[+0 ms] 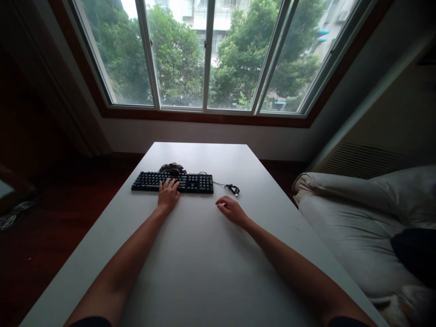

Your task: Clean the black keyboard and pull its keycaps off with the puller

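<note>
A black keyboard [200,184] lies across the white table [204,254]. My left hand [168,195] rests on its middle keys, fingers spread and holding nothing. To the right of the keyboard's near corner, my right hand [231,209] hovers low over or rests on the table; its fingers are loosely curved, with nothing seen in them. Just beyond that hand lies the keyboard's bundled cable [233,188] with its plug. Behind the keyboard sits a dark crumpled item [171,168], partly hidden, whose kind I cannot make out.
Past the table's far edge stands a wall with a wide window [204,68]. A pale sofa [347,227] runs along the right side. Dark reddish floor [68,204] shows at the left, with some cables [13,218] on it.
</note>
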The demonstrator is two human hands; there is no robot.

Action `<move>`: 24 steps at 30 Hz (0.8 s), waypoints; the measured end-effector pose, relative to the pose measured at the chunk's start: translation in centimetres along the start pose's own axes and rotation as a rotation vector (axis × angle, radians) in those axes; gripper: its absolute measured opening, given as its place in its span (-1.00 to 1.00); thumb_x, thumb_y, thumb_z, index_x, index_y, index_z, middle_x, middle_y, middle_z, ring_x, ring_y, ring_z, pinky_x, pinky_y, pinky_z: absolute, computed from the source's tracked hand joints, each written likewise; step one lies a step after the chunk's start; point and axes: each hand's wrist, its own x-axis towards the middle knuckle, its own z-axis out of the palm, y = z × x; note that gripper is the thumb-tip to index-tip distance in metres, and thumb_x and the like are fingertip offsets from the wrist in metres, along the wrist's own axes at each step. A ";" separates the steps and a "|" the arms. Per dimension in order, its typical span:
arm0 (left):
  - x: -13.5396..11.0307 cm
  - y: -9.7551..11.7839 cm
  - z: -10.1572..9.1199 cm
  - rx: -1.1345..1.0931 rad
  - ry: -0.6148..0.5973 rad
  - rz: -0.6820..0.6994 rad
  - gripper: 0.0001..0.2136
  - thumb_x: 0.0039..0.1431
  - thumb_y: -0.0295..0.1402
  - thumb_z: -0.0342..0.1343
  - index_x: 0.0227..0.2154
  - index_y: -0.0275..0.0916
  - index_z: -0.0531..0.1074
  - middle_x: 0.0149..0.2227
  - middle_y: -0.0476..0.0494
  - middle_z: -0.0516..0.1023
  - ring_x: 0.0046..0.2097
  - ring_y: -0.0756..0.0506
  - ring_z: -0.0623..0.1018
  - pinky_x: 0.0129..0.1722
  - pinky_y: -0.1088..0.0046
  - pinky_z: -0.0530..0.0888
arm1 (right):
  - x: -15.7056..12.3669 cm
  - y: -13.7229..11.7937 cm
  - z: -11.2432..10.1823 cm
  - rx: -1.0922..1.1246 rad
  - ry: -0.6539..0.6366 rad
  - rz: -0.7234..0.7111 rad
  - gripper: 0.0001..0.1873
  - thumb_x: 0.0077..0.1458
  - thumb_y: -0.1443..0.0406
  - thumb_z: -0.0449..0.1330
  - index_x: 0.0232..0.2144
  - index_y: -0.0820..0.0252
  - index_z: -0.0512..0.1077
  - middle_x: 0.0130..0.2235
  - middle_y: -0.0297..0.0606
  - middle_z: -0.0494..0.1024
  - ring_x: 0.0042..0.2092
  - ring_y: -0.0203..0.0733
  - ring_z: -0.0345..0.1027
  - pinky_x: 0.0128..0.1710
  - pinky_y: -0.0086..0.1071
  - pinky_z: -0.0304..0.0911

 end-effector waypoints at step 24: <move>-5.6 9.6 0.6 -0.163 -0.244 0.217 -0.61 0.24 -0.30 0.08 0.12 -0.17 0.46 0.25 -0.22 0.41 0.25 -0.25 0.36 0.33 0.10 0.21 | -4.2 3.6 -1.1 -0.373 0.054 0.040 -0.74 0.23 0.23 0.19 -0.05 0.05 0.54 0.16 -0.17 0.48 0.19 -0.03 0.31 0.24 -0.14 0.17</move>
